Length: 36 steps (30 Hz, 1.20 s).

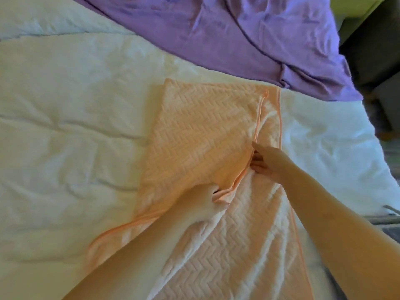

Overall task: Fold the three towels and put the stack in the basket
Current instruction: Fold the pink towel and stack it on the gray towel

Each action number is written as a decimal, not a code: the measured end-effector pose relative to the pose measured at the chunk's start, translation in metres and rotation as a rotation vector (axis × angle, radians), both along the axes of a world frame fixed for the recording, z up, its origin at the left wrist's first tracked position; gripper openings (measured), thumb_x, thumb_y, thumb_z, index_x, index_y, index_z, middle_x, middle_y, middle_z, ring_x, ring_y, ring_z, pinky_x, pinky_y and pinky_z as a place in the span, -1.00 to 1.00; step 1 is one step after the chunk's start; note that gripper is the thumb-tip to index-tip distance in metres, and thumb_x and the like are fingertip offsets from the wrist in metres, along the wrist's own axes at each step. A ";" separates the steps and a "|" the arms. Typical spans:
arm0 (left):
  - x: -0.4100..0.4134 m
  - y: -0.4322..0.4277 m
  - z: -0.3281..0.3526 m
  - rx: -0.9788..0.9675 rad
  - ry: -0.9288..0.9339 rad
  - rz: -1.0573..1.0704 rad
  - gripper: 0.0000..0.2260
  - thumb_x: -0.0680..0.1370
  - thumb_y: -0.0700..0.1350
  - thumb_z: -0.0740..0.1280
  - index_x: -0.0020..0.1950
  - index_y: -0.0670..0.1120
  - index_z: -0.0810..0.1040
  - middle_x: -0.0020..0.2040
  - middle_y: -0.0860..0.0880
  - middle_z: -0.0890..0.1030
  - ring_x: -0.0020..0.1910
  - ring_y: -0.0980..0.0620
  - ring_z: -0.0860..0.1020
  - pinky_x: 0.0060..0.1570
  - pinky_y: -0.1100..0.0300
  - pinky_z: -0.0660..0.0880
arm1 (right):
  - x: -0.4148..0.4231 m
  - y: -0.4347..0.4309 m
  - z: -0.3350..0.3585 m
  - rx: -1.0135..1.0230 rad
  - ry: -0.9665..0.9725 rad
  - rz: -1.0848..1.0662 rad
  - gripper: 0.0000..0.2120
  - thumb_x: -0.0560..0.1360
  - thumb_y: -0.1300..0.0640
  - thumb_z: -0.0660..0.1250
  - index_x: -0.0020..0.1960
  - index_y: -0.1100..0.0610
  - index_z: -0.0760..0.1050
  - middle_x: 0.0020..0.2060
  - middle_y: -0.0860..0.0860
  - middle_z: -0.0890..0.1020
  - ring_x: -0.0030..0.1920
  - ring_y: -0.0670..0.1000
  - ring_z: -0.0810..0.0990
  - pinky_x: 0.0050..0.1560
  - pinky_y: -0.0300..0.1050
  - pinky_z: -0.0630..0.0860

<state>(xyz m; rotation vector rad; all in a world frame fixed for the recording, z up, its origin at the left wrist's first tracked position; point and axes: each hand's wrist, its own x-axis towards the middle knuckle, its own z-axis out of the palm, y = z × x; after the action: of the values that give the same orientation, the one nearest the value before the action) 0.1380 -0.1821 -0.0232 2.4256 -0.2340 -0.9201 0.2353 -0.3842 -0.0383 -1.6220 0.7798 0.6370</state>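
A peach towel (pixel 201 135) with a herringbone weave lies on the white bed, its left part folded over toward the right. My left hand (pixel 203 198) pinches the near corner of the folded flap. My right hand (pixel 266 163) holds the flap's hemmed edge farther up, fingers tucked under it and thumb on top. The lower layer of the towel runs toward me between my arms. A purple towel (pixel 249 37) lies crumpled at the far side of the bed. A third towel and the basket are out of view.
The white quilted bedcover (pixel 71 118) spreads wide to the left. The bed's right edge (pixel 376 135) drops off to a dark floor and dark furniture (pixel 376 50) at the upper right.
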 end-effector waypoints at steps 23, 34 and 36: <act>-0.156 -0.042 0.055 -0.231 0.088 -0.116 -0.76 0.51 -0.08 0.35 0.15 -0.10 0.52 0.06 -0.02 0.59 -0.01 0.02 0.52 -0.06 0.18 0.42 | -0.210 -0.020 0.023 0.232 0.032 0.260 -0.33 0.40 -0.39 0.22 0.12 0.20 0.53 -0.12 0.15 0.70 -0.15 0.13 0.66 -0.03 0.01 0.55; -0.246 0.007 -0.003 -0.200 -0.147 0.406 -0.81 0.51 -0.03 0.37 0.11 0.07 0.55 0.03 0.17 0.52 0.06 0.11 0.55 0.01 0.25 0.48 | -0.325 -0.040 0.003 0.095 0.143 0.286 -0.60 0.42 -0.17 0.40 0.08 0.11 0.59 -0.14 0.06 0.72 -0.12 0.06 0.71 -0.05 0.02 0.65; -0.262 0.032 -0.007 -0.115 -0.287 0.339 -0.65 0.42 0.09 0.45 0.16 0.01 0.56 0.12 0.07 0.52 0.13 0.02 0.52 0.09 0.18 0.46 | -0.340 -0.026 0.003 0.011 0.088 0.366 -0.70 0.45 -0.07 0.39 0.07 0.10 0.56 -0.12 0.06 0.70 -0.12 0.07 0.69 -0.08 0.01 0.65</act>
<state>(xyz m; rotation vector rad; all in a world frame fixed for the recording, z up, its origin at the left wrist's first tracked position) -0.1243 -0.1498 -0.0299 2.3833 0.0241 -0.3996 -0.1050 -0.4107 -0.0348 -1.7516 0.5427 0.9753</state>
